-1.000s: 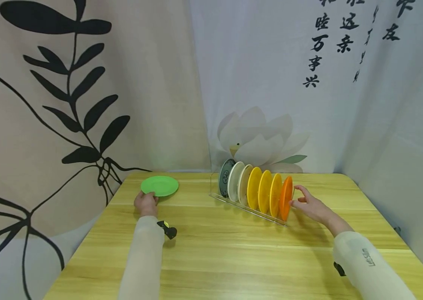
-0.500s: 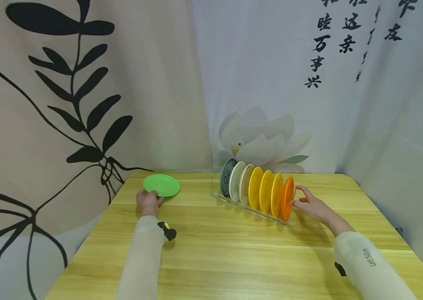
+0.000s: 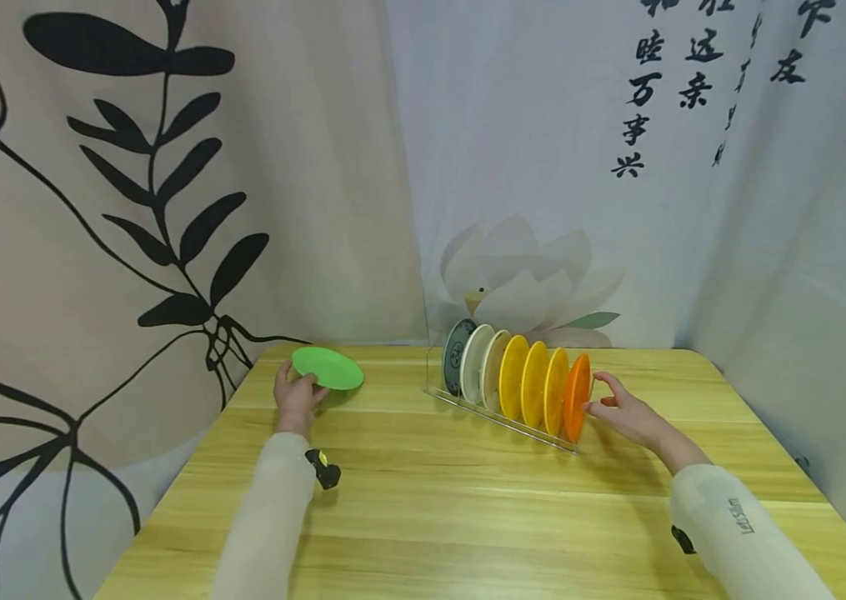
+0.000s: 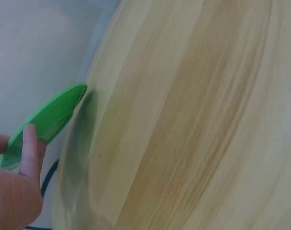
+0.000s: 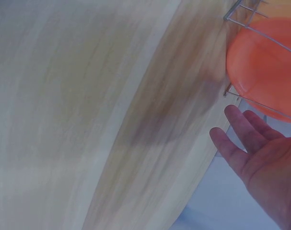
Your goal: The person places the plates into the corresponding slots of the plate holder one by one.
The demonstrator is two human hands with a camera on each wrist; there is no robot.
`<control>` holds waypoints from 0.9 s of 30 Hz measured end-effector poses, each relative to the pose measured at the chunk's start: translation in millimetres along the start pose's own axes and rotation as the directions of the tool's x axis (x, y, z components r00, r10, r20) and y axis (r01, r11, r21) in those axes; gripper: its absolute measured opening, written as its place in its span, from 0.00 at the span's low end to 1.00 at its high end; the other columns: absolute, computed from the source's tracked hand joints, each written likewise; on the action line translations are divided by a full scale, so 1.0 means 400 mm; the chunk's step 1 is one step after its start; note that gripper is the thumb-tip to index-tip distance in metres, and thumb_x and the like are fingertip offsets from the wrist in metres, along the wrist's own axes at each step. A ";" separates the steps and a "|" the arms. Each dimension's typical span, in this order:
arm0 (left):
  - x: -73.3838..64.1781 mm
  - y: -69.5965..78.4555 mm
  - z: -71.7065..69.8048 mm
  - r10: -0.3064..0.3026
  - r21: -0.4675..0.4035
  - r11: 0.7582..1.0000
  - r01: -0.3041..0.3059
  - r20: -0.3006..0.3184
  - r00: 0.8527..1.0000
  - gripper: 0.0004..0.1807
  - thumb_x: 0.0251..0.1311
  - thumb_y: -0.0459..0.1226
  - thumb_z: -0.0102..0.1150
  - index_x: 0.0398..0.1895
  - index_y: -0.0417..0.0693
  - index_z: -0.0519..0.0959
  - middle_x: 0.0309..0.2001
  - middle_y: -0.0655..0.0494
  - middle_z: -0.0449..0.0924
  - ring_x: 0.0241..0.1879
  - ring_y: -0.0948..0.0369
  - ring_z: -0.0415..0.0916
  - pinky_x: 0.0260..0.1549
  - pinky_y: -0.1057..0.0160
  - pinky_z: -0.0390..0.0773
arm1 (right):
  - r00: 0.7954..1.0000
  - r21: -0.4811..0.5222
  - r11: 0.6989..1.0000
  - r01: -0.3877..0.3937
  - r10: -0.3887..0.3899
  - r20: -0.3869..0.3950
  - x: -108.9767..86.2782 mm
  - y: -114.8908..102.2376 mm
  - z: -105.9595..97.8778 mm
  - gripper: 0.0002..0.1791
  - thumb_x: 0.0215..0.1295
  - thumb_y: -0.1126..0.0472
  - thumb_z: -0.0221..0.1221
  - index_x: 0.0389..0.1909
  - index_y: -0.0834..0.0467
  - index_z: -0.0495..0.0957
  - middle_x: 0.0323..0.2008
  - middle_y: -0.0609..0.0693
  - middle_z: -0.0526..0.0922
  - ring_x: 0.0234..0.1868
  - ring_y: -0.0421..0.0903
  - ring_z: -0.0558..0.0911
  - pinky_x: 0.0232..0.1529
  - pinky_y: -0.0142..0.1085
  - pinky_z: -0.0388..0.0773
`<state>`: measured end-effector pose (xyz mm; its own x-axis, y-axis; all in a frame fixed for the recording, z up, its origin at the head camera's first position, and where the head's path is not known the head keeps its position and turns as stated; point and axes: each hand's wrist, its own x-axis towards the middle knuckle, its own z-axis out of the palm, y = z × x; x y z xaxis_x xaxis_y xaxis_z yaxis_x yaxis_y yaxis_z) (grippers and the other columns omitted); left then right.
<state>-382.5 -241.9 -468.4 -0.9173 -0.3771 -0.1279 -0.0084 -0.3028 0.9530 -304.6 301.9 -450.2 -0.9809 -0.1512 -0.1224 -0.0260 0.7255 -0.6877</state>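
In the head view, my left hand [image 3: 297, 400] pinches the rim of a green plate [image 3: 328, 368] at the table's back left. The plate is tilted and lifted; the left wrist view shows its shadow on the wood, with fingers [image 4: 30, 148] against it. My right hand [image 3: 633, 419] is at the right end of a wire dish rack [image 3: 501, 422], beside the orange plate [image 3: 576, 398]. Its thumb and a finger are apart there. In the right wrist view several fingers [image 5: 248, 132] are spread near the rack's wires; part of the hand is cut off.
Upright in the rack stand a dark patterned plate [image 3: 458, 357], a white plate [image 3: 476, 364], a cream plate [image 3: 495, 371] and several yellow plates [image 3: 534, 383]. A wooden table [image 3: 430, 508] spans the foreground. Printed curtains [image 3: 317, 167] hang behind its back edge.
My left hand has raised the near left side of the green plate, so it now tilts more toward the right. The right hand has stayed by the rack's end.
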 end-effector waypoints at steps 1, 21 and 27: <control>-0.001 0.005 -0.001 0.003 0.006 1.000 -0.003 0.008 1.000 0.41 0.68 0.25 0.45 0.80 0.55 0.43 0.67 0.35 0.59 0.60 0.44 0.70 0.60 0.50 0.74 | 1.000 0.001 1.000 0.001 -0.001 0.000 0.000 0.000 0.000 0.42 0.72 0.40 0.50 0.77 0.55 0.44 0.65 0.77 0.63 0.61 0.74 0.69 0.57 0.67 0.68; -0.040 0.090 0.036 0.047 0.114 0.991 -0.072 0.206 0.977 0.38 0.67 0.25 0.54 0.76 0.54 0.55 0.59 0.38 0.69 0.46 0.52 0.81 0.50 0.54 0.81 | 0.999 -0.017 0.999 0.037 -0.037 -0.015 -0.002 0.007 -0.002 0.43 0.73 0.41 0.50 0.76 0.58 0.44 0.63 0.78 0.66 0.59 0.74 0.71 0.55 0.67 0.69; -0.041 0.094 0.060 0.049 0.132 0.988 -0.084 0.254 0.966 0.36 0.68 0.27 0.55 0.75 0.55 0.56 0.56 0.42 0.71 0.46 0.55 0.80 0.51 0.53 0.81 | 0.999 -0.003 0.999 0.041 -0.041 -0.017 0.001 0.011 -0.001 0.43 0.73 0.41 0.50 0.76 0.58 0.44 0.63 0.77 0.67 0.59 0.73 0.72 0.56 0.66 0.70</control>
<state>-377.2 -226.1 -423.8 -0.9876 -0.1566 -0.0074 0.0166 -0.1516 0.9883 -305.1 305.1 -453.0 -0.9822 -0.1691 -0.0817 -0.0666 0.7207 -0.6901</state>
